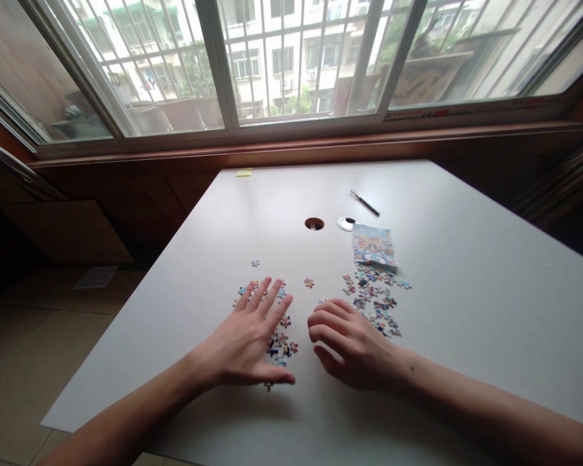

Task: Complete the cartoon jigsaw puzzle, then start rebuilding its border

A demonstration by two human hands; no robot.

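Over a loose group of jigsaw puzzle pieces (280,350), my left hand (252,330) is spread palm down, fingers stretched apart and part of the group hidden beneath. My right hand (354,340) is loosely curled, with a gap between thumb and fingers and nothing visible in it. It covers the near edge of a second scatter of puzzle pieces (369,294). One single puzzle piece (309,283) lies between the two groups, and another small piece (255,263) sits beyond my left fingertips. A printed picture packet (373,244) touches the far end of the right scatter.
The white table (184,259) has an open round cable hole (314,224). Its metal cover (347,223) lies beside the packet. A pen (364,202) lies farther back, and a yellow sticky note (243,173) is at the far edge. A barred window (296,65) stands behind.
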